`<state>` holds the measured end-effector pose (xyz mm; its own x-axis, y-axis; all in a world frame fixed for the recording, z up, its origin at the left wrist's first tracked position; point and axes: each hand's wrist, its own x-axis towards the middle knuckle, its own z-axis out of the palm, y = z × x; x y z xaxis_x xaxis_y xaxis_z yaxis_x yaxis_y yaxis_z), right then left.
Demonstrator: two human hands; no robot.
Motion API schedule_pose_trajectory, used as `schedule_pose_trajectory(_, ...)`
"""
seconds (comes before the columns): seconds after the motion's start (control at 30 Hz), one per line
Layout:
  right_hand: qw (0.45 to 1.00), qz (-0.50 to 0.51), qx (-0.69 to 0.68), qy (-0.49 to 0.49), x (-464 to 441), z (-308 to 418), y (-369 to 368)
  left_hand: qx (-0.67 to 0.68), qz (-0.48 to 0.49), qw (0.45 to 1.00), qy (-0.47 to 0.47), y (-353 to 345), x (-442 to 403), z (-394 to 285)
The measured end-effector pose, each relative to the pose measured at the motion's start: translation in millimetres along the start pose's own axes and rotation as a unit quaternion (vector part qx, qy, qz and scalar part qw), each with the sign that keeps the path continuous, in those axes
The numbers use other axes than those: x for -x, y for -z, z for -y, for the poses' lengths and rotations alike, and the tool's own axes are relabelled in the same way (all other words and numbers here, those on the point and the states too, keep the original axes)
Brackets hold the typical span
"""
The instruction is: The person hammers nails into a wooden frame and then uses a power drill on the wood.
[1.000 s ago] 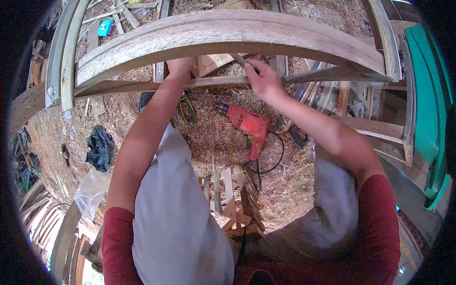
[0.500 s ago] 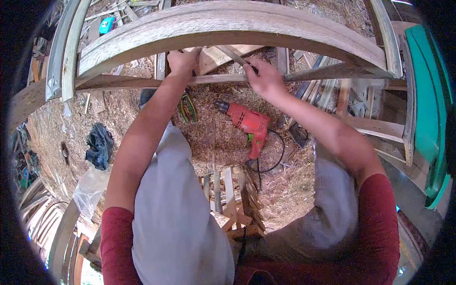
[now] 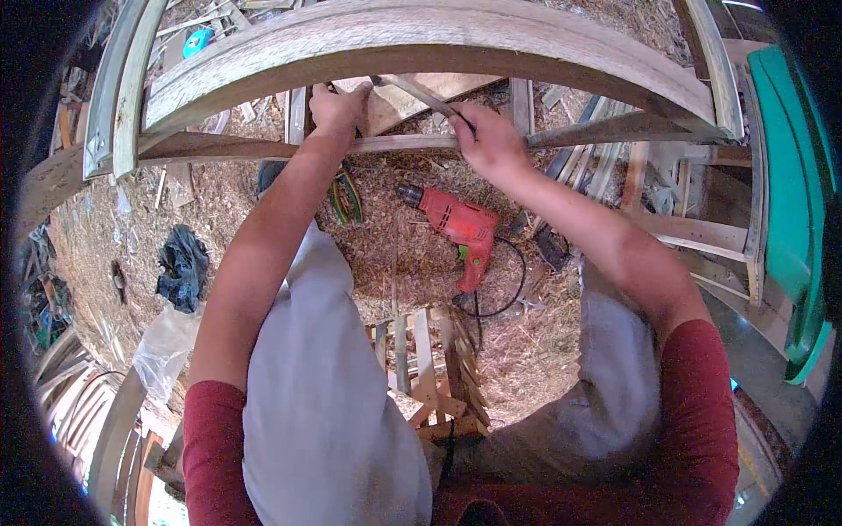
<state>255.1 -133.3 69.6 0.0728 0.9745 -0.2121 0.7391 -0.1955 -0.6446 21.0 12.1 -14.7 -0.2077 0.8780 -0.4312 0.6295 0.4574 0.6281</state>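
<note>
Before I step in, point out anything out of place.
The red drill lies on its side among wood shavings, its cord looped, an odd resting place for a tool. Farther left, a crumpled dark sheet looks discarded.

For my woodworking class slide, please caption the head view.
Right hand grips a slim tool, left hand nearby, by a curved wooden beam; red drill on shavings.

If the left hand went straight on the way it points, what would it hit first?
Probably the curved wooden beam, next in line beyond the left hand; depth is unclear, so the hand might pass underneath.
</note>
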Motion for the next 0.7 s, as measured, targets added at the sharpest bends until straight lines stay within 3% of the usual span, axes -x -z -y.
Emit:
schedule_pose_trajectory(0.27, 0.999, 0.024, 0.018, -0.011, -1, 4, 5, 0.043, 0.012, 0.999, -0.006, -9, -12, 12)
schedule_pose_trajectory(0.33, 1.0, -0.011, -0.002, 0.009, 0, 1, 1, 0.084, 0.015, 0.996, -0.011, -10, -11, 13)
schedule_pose_trajectory(0.53, 1.0, -0.003, 0.016, 0.012, -1, -2, 1, 0.07, 0.011, 0.997, -0.027, -7, -9, 11)
schedule_pose_trajectory(0.7, 1.0, -0.016, -0.016, 0.017, 1, 3, 1, 0.015, 0.008, 1.0, 0.015, -2, -3, 3)
